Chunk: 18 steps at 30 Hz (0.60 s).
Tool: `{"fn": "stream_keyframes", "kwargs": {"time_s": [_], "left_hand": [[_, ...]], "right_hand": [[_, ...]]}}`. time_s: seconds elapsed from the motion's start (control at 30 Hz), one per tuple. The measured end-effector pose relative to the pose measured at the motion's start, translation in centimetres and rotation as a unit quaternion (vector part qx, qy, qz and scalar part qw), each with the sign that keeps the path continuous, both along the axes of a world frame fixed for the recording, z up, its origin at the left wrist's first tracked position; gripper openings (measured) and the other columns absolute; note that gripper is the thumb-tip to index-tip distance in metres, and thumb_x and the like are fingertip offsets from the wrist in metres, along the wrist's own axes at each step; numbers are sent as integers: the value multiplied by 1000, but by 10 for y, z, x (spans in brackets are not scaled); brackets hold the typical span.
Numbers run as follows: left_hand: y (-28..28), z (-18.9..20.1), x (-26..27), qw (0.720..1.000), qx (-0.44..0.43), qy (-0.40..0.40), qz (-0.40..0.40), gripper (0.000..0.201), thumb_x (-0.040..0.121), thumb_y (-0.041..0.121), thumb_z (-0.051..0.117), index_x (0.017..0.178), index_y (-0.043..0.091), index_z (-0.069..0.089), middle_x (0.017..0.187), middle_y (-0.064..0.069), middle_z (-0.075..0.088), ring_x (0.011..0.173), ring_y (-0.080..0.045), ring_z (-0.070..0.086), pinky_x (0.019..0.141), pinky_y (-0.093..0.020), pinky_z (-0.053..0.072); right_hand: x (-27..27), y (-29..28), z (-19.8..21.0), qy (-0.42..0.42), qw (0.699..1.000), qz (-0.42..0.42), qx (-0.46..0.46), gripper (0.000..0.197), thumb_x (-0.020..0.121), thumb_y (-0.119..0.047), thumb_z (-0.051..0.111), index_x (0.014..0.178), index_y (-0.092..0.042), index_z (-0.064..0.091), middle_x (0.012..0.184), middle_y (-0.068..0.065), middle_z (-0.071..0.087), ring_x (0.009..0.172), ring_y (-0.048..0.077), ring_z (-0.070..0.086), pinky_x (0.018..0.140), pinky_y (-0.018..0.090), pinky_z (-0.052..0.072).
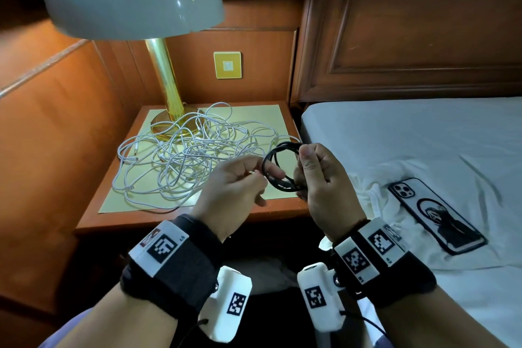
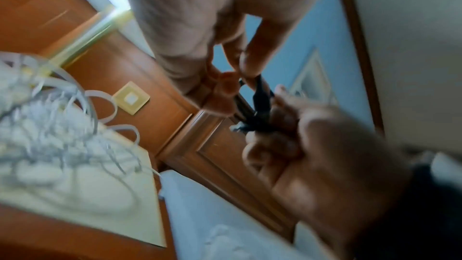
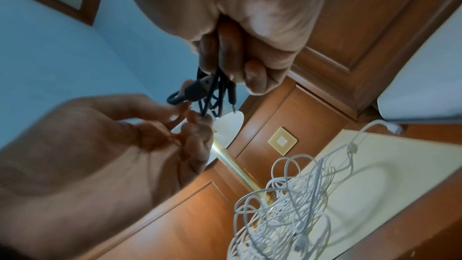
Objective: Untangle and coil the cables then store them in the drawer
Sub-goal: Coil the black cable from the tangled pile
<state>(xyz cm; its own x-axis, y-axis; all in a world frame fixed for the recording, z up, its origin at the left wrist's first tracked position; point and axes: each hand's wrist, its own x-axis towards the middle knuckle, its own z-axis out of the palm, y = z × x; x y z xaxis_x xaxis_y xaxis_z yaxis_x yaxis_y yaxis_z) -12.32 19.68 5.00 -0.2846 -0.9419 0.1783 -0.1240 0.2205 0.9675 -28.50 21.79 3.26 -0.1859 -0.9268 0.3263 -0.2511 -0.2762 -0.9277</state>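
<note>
A black cable (image 1: 278, 167), wound into a small coil, hangs in the air over the nightstand's front right corner. My right hand (image 1: 303, 158) grips the coil's right side, fingers curled round the strands (image 3: 212, 90). My left hand (image 1: 260, 172) pinches the coil's left side between thumb and fingertips (image 2: 260, 104). One plug end of the black cable sticks out below my right fingers (image 3: 231, 96). A big tangle of white cables (image 1: 186, 155) lies loose on the nightstand's yellow mat (image 1: 254, 113). No drawer shows in any view.
A gold-stemmed lamp (image 1: 163, 79) with a white shade stands at the back left of the wooden nightstand (image 1: 113, 215), some white cable draped over its base. The bed (image 1: 395, 135) adjoins on the right, with a phone (image 1: 435, 215) lying on white cloth.
</note>
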Motion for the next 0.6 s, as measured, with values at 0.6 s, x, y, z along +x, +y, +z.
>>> {"fn": "stream_keyframes", "kwargs": {"time_s": [0.6], "left_hand": [[-9,-14,2,984,-92,-127,87,19,96,11,64,88,22,77,62,12,62,61,0,61,59,-12,46]], "right_hand": [[4,2,5,-186,980,53,45,40,100,-47,43,70,-21,46,58,-6,38,49,11,27,46,26,24]]}}
